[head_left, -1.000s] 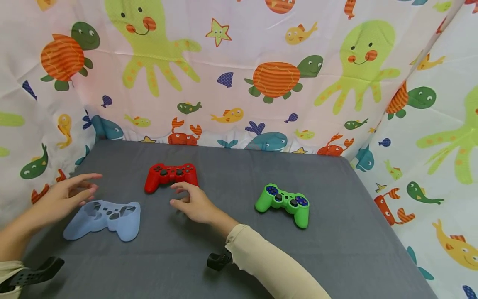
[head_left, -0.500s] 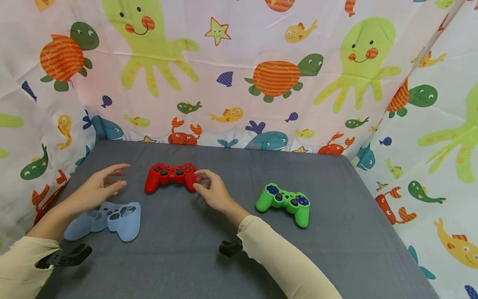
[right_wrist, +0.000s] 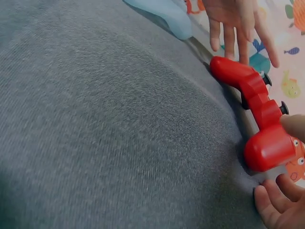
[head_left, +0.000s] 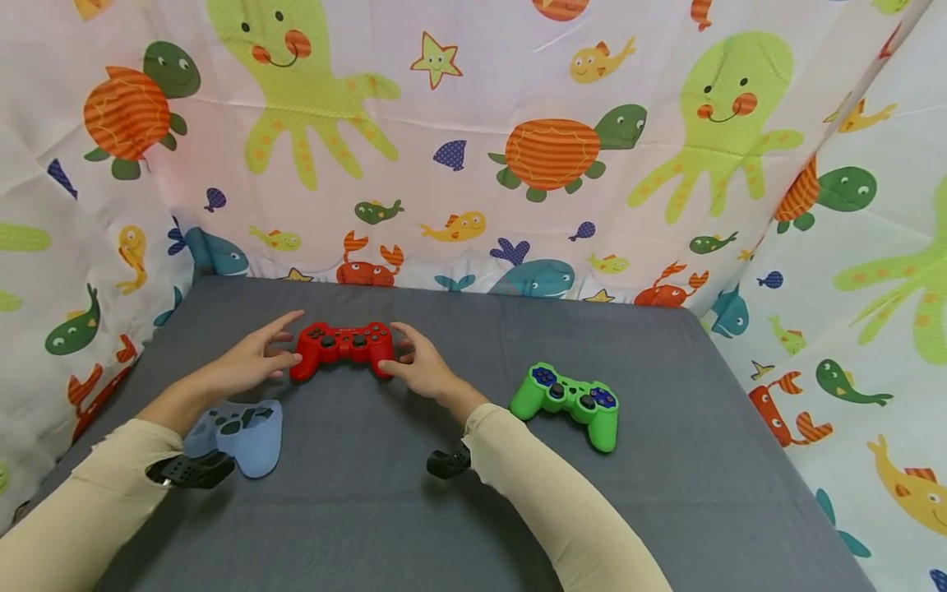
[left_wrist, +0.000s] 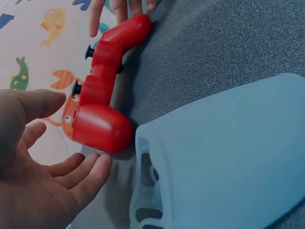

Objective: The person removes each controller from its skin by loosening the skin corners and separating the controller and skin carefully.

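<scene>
A pale blue silicone controller cover (head_left: 240, 426) lies at the left of the grey table (head_left: 666, 460), near its front edge, partly behind the person's left forearm. Just beyond it, the left hand (head_left: 247, 363) rests open beside the left grip of the red game controller (head_left: 341, 345), fingers straight and spread, fingertips at or just short of the plastic; the left wrist view shows a narrow gap between palm and grip, so nothing is held. The red game controller sits flat near the table's middle rear, sticks up, between both hands. At its right grip, the right hand (head_left: 422, 367) is loosely cupped, thumb and fingers reaching around the end; the right wrist view leaves it unclear whether they touch. Farther right, well apart, a green game controller (head_left: 568, 400) with blue buttons lies at an angle. No lettering or brand mark can be read on any item. A sea-creature print curtain (head_left: 518, 140) encloses the table.
</scene>
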{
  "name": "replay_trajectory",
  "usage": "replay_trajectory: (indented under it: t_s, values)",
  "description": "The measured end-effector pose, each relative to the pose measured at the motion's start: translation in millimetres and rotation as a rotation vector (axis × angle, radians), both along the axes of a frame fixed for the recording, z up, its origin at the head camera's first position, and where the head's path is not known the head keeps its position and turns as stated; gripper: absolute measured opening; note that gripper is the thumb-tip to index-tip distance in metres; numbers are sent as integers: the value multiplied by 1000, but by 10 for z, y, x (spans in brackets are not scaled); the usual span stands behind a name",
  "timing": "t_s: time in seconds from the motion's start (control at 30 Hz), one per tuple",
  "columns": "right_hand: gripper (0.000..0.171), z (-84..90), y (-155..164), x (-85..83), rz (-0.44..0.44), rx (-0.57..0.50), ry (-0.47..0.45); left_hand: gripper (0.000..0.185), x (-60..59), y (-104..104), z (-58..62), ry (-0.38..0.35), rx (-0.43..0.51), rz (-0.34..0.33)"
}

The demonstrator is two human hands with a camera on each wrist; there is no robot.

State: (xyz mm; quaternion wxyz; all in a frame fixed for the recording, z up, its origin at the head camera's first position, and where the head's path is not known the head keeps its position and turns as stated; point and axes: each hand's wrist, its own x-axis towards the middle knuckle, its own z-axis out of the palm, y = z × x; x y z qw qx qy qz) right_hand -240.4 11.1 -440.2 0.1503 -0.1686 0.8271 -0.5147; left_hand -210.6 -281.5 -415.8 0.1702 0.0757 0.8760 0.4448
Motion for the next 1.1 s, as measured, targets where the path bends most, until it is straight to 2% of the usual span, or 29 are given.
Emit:
replay_trajectory:
  t_s: [0.23, 0.5, 0.77, 1.1]
  values:
    - [75, -19, -62, -79, 3, 6, -34, 80, -91, 48, -43, -78, -8, 3]
    - [70, -67, -97, -78, -14, 35, -17, 73, -113, 107, -76, -7, -60, 22]
    - [68, -77, -111, -69, -19, 9, -2, 72, -124, 111, -113, -2, -55, 74]
    - [68, -5, -41, -42, 1, -9, 13, 72, -81, 136, -15, 12, -50, 79]
